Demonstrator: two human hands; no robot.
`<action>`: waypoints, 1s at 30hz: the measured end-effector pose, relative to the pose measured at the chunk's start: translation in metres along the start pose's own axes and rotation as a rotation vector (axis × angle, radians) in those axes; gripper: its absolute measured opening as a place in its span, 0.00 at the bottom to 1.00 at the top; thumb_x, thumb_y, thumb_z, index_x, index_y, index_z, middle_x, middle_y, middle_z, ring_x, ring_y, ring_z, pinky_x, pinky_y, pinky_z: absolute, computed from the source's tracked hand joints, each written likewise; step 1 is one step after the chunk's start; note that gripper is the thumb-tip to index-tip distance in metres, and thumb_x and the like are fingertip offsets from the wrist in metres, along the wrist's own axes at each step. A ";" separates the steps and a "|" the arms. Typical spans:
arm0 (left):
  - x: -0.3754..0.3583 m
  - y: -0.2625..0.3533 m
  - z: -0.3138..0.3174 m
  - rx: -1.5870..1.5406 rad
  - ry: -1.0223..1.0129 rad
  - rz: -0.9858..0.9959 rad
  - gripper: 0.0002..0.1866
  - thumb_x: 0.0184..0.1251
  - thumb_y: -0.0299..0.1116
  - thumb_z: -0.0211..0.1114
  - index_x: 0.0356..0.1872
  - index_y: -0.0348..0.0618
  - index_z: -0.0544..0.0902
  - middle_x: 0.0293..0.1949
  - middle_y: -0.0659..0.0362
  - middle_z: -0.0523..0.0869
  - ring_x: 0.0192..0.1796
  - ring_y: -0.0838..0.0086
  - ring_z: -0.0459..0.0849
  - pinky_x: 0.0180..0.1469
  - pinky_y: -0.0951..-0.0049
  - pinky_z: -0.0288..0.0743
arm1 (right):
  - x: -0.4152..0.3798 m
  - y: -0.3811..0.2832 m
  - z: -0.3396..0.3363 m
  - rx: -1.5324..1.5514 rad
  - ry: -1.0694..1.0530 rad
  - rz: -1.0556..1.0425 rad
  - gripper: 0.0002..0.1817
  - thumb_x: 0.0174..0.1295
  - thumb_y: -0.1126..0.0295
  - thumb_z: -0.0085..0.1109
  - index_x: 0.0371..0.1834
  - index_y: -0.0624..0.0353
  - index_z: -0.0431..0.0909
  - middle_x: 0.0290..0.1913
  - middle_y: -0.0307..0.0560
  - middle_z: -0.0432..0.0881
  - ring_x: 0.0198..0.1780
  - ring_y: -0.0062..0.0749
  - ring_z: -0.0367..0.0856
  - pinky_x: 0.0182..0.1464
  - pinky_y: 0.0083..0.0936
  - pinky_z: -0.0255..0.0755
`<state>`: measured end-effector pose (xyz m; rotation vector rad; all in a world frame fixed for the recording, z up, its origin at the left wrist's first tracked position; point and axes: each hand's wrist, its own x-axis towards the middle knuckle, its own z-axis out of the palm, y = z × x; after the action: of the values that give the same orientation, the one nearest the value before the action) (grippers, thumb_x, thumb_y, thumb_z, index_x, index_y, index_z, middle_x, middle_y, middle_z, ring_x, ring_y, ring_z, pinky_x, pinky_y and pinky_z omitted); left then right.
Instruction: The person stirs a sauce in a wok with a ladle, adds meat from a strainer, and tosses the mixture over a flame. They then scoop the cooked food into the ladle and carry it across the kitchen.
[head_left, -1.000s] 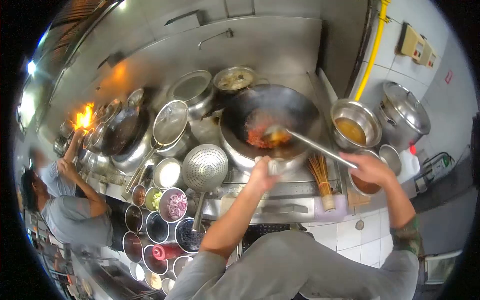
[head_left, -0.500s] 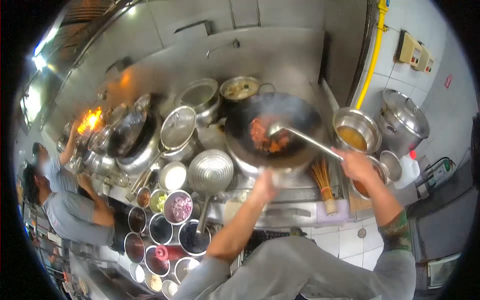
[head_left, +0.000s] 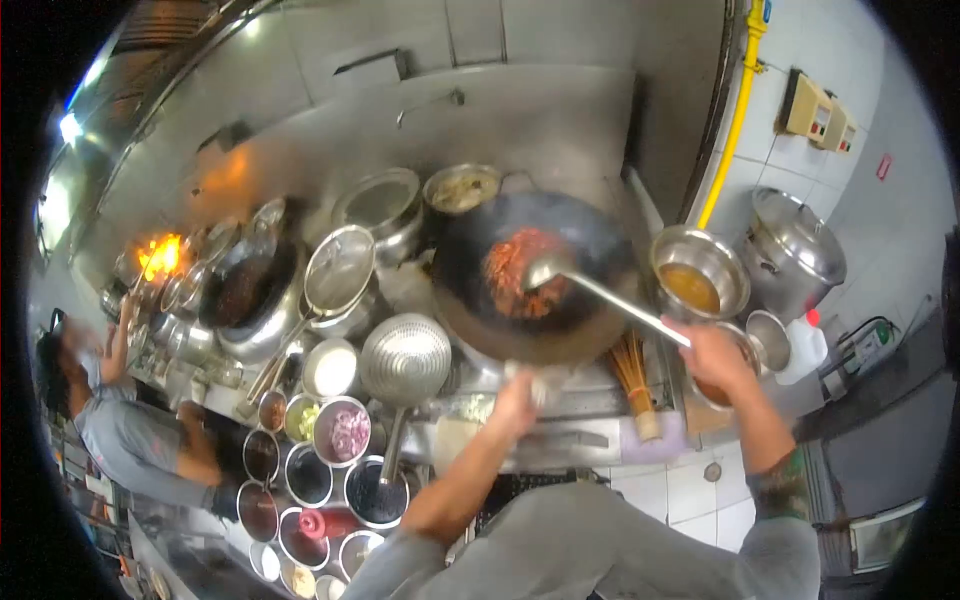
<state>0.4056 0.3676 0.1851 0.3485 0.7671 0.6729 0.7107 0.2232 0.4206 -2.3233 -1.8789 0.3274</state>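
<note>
My right hand (head_left: 712, 360) is closed round the long handle of a metal ladle (head_left: 620, 302). The ladle's bowl rests in a pile of reddish chopped food (head_left: 515, 265) inside a large dark wok (head_left: 585, 330). At the wok's near rim, my left hand (head_left: 513, 407) is closed, with a whitish cloth (head_left: 540, 388) showing beside the fingers. It appears to grip the wok through this cloth, though the exact contact is hidden. A bundle of thin bamboo sticks, a wok brush (head_left: 635, 380), lies just right of the wok.
Left of the wok are a perforated skimmer (head_left: 407, 358), a strainer (head_left: 340, 272) and several ingredient pots, one with chopped onion (head_left: 350, 432). To the right stand a bowl of yellowish liquid (head_left: 690, 290) and a lidded pot (head_left: 795, 240). Another person (head_left: 140, 440) works near flames (head_left: 160, 257).
The view has shifted slightly. My left hand and the wok's near rim have come a little closer to me. The ladle's bowl still sits in the food.
</note>
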 end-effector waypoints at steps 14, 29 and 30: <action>-0.034 0.069 0.075 0.044 0.217 0.052 0.16 0.76 0.45 0.61 0.56 0.50 0.76 0.52 0.57 0.85 0.54 0.63 0.84 0.59 0.51 0.75 | 0.039 -0.042 0.114 0.853 0.039 0.222 0.32 0.69 0.73 0.57 0.76 0.60 0.60 0.33 0.44 0.78 0.27 0.23 0.76 0.23 0.28 0.74; -0.153 0.049 0.006 -0.083 0.228 0.098 0.23 0.78 0.46 0.60 0.62 0.39 0.75 0.55 0.48 0.83 0.58 0.57 0.83 0.65 0.53 0.75 | 0.088 -0.041 0.108 1.088 -0.117 0.213 0.34 0.70 0.78 0.56 0.79 0.60 0.56 0.33 0.42 0.76 0.23 0.20 0.73 0.20 0.22 0.69; -0.148 0.051 0.011 -0.065 0.211 0.104 0.22 0.78 0.46 0.60 0.62 0.40 0.75 0.55 0.49 0.83 0.58 0.57 0.83 0.65 0.54 0.75 | 0.100 -0.040 0.114 1.142 -0.165 0.202 0.35 0.69 0.76 0.58 0.79 0.58 0.57 0.33 0.42 0.77 0.24 0.20 0.73 0.20 0.23 0.69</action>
<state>0.3135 0.3051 0.2962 0.2618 0.9296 0.8395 0.6641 0.3254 0.3119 -1.6515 -0.9880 1.2404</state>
